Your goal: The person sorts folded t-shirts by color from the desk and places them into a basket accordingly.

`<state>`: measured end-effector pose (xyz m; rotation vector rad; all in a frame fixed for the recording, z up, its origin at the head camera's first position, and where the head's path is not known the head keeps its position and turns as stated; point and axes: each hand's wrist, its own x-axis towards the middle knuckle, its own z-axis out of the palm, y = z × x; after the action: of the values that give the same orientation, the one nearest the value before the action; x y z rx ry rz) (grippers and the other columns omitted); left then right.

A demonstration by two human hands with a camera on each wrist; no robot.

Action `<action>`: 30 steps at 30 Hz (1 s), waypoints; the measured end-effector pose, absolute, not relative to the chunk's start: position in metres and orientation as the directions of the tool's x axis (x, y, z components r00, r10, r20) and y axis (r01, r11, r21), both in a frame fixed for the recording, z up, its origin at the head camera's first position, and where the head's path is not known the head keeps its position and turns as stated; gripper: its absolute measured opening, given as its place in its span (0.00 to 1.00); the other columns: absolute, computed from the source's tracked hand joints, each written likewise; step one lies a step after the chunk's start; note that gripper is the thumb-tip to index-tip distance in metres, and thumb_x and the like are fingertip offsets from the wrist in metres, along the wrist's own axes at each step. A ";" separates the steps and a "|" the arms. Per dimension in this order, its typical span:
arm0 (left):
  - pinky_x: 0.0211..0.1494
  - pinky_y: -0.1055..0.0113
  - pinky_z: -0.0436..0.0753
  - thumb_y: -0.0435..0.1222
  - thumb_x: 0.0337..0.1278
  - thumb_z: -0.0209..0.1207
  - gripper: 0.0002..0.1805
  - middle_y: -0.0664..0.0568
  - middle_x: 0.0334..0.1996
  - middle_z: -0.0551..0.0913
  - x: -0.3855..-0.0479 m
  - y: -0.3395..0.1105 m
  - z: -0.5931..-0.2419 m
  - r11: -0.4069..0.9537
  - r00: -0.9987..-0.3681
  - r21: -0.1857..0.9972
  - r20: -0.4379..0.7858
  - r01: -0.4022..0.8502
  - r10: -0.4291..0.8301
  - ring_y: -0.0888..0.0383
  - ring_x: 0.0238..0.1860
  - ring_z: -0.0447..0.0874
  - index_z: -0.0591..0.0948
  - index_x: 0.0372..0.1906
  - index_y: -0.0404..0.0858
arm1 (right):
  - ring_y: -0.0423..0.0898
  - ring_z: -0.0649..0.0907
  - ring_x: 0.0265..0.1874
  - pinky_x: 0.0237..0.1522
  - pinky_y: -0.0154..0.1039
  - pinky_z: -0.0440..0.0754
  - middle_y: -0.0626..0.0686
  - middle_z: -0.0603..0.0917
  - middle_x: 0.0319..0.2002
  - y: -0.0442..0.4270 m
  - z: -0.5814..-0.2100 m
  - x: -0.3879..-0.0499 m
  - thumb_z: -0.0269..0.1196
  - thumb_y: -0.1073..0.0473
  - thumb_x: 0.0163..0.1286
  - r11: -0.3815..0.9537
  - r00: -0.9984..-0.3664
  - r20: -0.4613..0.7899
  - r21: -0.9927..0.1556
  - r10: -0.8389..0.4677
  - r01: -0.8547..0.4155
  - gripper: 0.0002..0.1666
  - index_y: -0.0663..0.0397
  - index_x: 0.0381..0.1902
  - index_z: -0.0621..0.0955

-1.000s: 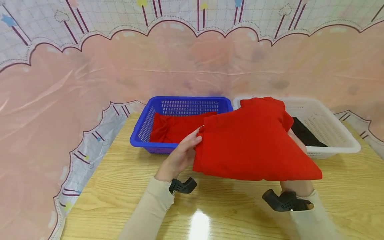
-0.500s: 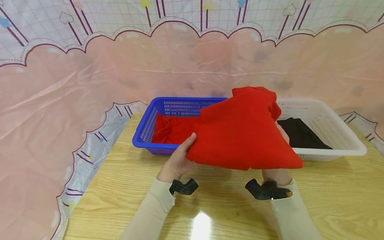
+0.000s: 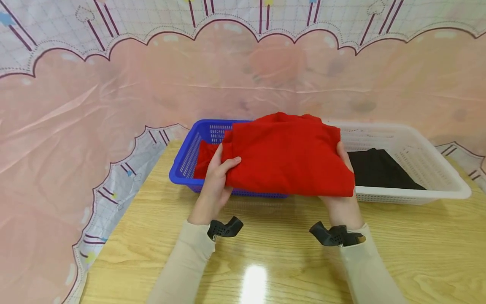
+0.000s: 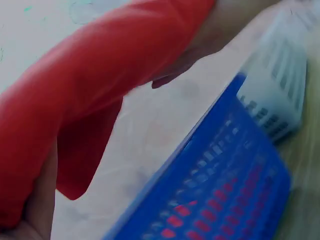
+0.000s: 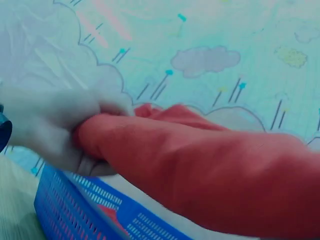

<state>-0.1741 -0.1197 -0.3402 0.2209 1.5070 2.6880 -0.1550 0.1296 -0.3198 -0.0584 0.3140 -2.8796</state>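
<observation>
A folded red cloth (image 3: 284, 156) hangs in the air in the head view, in front of the blue basket and partly over the white one. My left hand (image 3: 216, 179) grips its left edge, thumb on top and fingers beneath. At the right end, my right hand (image 3: 341, 190) holds the cloth from below with the thumb along its side; most of those fingers are hidden. The right wrist view shows the left hand (image 5: 75, 130) curled round the cloth's end. More red cloth (image 3: 205, 158) lies inside the blue basket (image 3: 182, 179), largely covered by the held one.
To the right of the blue basket stands a white basket (image 3: 436, 194) with a black cloth (image 3: 379, 169) inside. Both stand on a wooden table (image 3: 281, 253), before a pink patterned backdrop (image 3: 152, 93).
The red cloth and my right hand have moved left, from over the white basket towards the blue one. The cloth is now more level and compact, and my left thumb lies on top of it.
</observation>
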 end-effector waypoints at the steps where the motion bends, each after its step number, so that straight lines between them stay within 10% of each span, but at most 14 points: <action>1: 0.53 0.59 0.73 0.32 0.54 0.55 0.38 0.51 0.59 0.63 -0.175 -0.120 -0.338 -0.507 -0.990 0.860 0.118 0.061 0.082 0.50 0.57 0.65 0.52 0.68 0.51 | 0.48 0.77 0.35 0.36 0.38 0.75 0.53 0.77 0.36 0.129 -0.321 -0.159 0.51 0.52 0.67 -0.944 -0.939 0.098 -0.064 -0.329 0.324 0.15 0.54 0.47 0.73; 10: 0.55 0.60 0.70 0.28 0.55 0.54 0.27 0.49 0.53 0.69 -0.181 -0.136 -0.310 -0.175 -0.957 0.941 0.287 0.290 -0.041 0.53 0.52 0.68 0.64 0.61 0.42 | 0.49 0.78 0.41 0.42 0.44 0.78 0.53 0.75 0.42 0.133 -0.331 -0.168 0.46 0.54 0.70 -0.820 -0.859 0.064 -0.342 -0.508 0.459 0.12 0.51 0.49 0.66; 20: 0.56 0.62 0.69 0.29 0.54 0.55 0.29 0.54 0.57 0.67 -0.185 -0.137 -0.279 -0.179 -0.918 0.904 0.365 0.389 -0.153 0.55 0.55 0.67 0.64 0.62 0.46 | 0.53 0.59 0.59 0.51 0.45 0.72 0.52 0.51 0.65 0.119 -0.329 -0.188 0.39 0.77 0.65 -0.741 -0.927 0.197 -0.661 -0.318 0.114 0.38 0.35 0.66 0.59; 30: 0.57 0.60 0.66 0.34 0.55 0.56 0.27 0.59 0.57 0.66 -0.211 -0.155 -0.303 -0.064 -0.940 0.950 0.289 0.305 -0.182 0.58 0.55 0.65 0.65 0.60 0.52 | 0.55 0.57 0.62 0.50 0.43 0.73 0.46 0.52 0.66 0.100 -0.331 -0.206 0.41 0.79 0.62 -0.623 -0.949 0.292 -0.766 -0.122 -0.155 0.45 0.26 0.66 0.55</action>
<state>-0.2109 -0.1551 -0.3025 0.1626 2.3396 2.5676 -0.2065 0.0998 -0.3310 -0.5051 1.3713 -2.8022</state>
